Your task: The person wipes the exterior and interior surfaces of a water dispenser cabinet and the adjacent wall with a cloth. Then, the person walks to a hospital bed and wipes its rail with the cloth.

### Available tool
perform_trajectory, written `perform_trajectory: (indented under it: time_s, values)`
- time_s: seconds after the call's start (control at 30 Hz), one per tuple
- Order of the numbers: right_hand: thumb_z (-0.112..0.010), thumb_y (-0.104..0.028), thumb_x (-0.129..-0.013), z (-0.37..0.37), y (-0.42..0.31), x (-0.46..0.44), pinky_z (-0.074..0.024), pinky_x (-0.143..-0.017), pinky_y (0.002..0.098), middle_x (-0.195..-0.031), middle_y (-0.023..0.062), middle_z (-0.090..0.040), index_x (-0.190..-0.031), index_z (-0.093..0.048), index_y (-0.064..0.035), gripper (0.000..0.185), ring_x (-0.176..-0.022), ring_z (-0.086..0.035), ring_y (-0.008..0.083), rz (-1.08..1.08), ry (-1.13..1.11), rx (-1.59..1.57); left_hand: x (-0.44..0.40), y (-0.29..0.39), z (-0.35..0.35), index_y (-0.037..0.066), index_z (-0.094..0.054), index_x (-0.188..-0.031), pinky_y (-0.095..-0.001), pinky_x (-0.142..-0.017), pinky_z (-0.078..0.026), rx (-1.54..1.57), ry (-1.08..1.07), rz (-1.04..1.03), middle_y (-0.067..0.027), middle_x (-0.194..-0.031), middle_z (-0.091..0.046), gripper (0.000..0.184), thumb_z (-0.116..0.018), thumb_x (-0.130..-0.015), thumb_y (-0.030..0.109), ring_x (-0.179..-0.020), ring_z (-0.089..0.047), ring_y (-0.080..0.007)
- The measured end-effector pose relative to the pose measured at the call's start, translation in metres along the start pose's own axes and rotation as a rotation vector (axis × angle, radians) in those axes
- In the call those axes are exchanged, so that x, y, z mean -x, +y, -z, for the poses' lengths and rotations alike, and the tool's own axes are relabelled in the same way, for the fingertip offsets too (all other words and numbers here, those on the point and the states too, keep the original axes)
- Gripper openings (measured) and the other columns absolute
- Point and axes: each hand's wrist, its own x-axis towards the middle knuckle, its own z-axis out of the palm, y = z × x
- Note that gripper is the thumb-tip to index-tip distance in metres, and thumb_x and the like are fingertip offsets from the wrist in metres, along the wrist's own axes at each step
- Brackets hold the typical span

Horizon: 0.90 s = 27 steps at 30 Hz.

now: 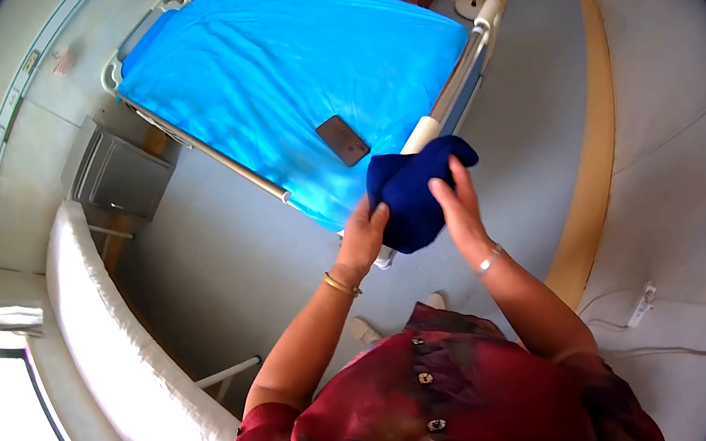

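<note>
A dark blue cloth (408, 200), bunched into a bundle, is held up between both hands near the foot of the bed. My left hand (364, 235) grips its left side, thumb on top and the other fingers mostly hidden. At the right side, my right hand (459, 202) has its thumb and fingers closed on the cloth. Just beyond the bundle, a dark phone (343, 140) lies on the bright blue bed sheet (262, 72), its camera side up.
Rails and a white end bar (420, 135) edge the bed. A grey bedside cabinet (117, 173) stands at the left, near a white padded surface (110, 342). A power strip (641, 305) with cables lies at the lower right, by the wall.
</note>
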Motion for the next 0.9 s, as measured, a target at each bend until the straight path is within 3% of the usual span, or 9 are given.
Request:
perform_trajectory:
  time_s: [0.1, 0.13, 0.27, 0.37, 0.47, 0.57, 0.7, 0.8, 0.9]
  values:
    - [-0.065, -0.036, -0.076, -0.032, 0.041, -0.039, -0.0226, -0.106, 0.0427, -0.138, 0.0313, -0.019, -0.134, -0.034, -0.0046, 0.073, -0.129, -0.023, 0.0441, 0.029, -0.155, 0.769, 0.021, -0.043, 0.039, -0.001, -0.032, -0.133, -0.043, -0.094, -0.038, -0.916, -0.038, -0.087, -0.0305, -0.121, -0.046, 0.066, -0.061, -0.08, 0.026, -0.112, -0.046, -0.0418]
    - [-0.067, -0.041, -0.072, -0.046, 0.049, -0.04, -0.0228, -0.106, 0.0449, -0.137, 0.0375, -0.013, -0.135, -0.031, -0.0055, 0.081, -0.128, -0.02, 0.0494, 0.132, -0.082, 0.849, 0.039, -0.047, 0.05, 0.002, -0.038, -0.13, -0.043, -0.094, -0.039, -0.969, -0.056, -0.103, -0.0261, -0.117, -0.051, 0.056, -0.059, -0.081, 0.021, -0.11, -0.048, -0.0408]
    - [-0.068, -0.042, -0.071, -0.078, 0.018, -0.044, -0.027, -0.104, 0.0475, -0.138, 0.0389, -0.01, -0.138, -0.027, -0.0078, 0.086, -0.125, -0.025, 0.0515, -0.111, -0.003, 1.008, 0.135, -0.07, 0.128, 0.007, -0.051, -0.12, -0.0424, -0.09, -0.042, -0.968, -0.288, 0.133, -0.0194, -0.113, -0.057, 0.039, -0.054, -0.084, 0.022, -0.104, -0.052, -0.0372]
    - [-0.064, -0.044, -0.074, -0.084, 0.012, -0.043, -0.027, -0.104, 0.0462, -0.14, 0.0296, -0.02, -0.13, -0.043, -0.0097, 0.07, -0.123, -0.029, 0.0479, 0.005, -0.027, 1.369, 0.237, -0.125, 0.202, 0.011, -0.056, -0.117, -0.0418, -0.088, -0.044, -1.061, -0.078, 0.603, -0.0179, -0.109, -0.06, 0.036, -0.052, -0.083, 0.023, -0.101, -0.055, -0.0348]
    - [-0.062, -0.037, -0.077, -0.07, 0.045, -0.043, -0.0253, -0.103, 0.05, -0.127, 0.018, -0.045, -0.108, -0.061, -0.0034, 0.045, -0.122, -0.031, 0.0446, 0.488, -0.026, 1.396, 0.352, -0.166, 0.259, 0.007, -0.063, -0.098, -0.0434, -0.084, -0.047, -1.088, 0.131, 0.919, -0.02, -0.099, -0.062, 0.028, -0.05, -0.081, 0.025, -0.094, -0.059, -0.0366]
    - [-0.062, -0.034, -0.077, -0.08, 0.039, -0.024, -0.0254, -0.103, 0.048, -0.116, 0.0162, -0.054, -0.101, -0.062, -0.0014, 0.041, -0.121, -0.037, 0.0367, 0.658, -0.234, 1.498, 0.476, -0.249, 0.31, 0.004, -0.064, -0.093, -0.0433, -0.082, -0.048, -1.173, 0.157, 1.044, -0.0213, -0.093, -0.063, 0.028, -0.051, -0.079, 0.024, -0.091, -0.059, -0.0374]
    - [-0.065, -0.032, -0.075, -0.1, 0.042, 0.001, -0.0303, -0.098, 0.045, -0.101, 0.0134, -0.058, -0.094, -0.063, -0.0028, 0.035, -0.11, -0.045, 0.0327, 0.792, -0.373, 1.579, 0.516, -0.224, 0.315, 0.001, -0.065, -0.088, -0.0416, -0.082, -0.047, -1.124, 0.263, 1.076, -0.0204, -0.091, -0.063, 0.026, -0.052, -0.08, 0.023, -0.091, -0.059, -0.0362]
    - [-0.068, -0.031, -0.073, -0.116, 0.045, 0.017, -0.0369, -0.082, 0.0429, -0.081, 0.008, -0.055, -0.088, -0.062, -0.0074, 0.029, -0.088, -0.05, 0.0271, 0.83, -0.678, 1.612, 0.5, -0.201, 0.306, 0.0, -0.063, -0.101, -0.037, -0.084, -0.047, -0.762, 0.808, 0.859, -0.0196, -0.099, -0.063, 0.029, -0.056, -0.082, 0.022, -0.095, -0.06, -0.0328]
    - [-0.068, -0.032, -0.073, -0.129, 0.054, 0.032, -0.0373, -0.081, 0.0426, -0.082, 0.008, -0.056, -0.091, -0.062, -0.0088, 0.03, -0.089, -0.051, 0.0268, 0.75, -0.86, 1.663, 0.481, -0.213, 0.309, 0.001, -0.06, -0.11, -0.0321, -0.085, -0.047, -0.463, 0.874, 0.793, -0.0168, -0.104, -0.064, 0.032, -0.058, -0.083, 0.018, -0.097, -0.062, -0.0261]
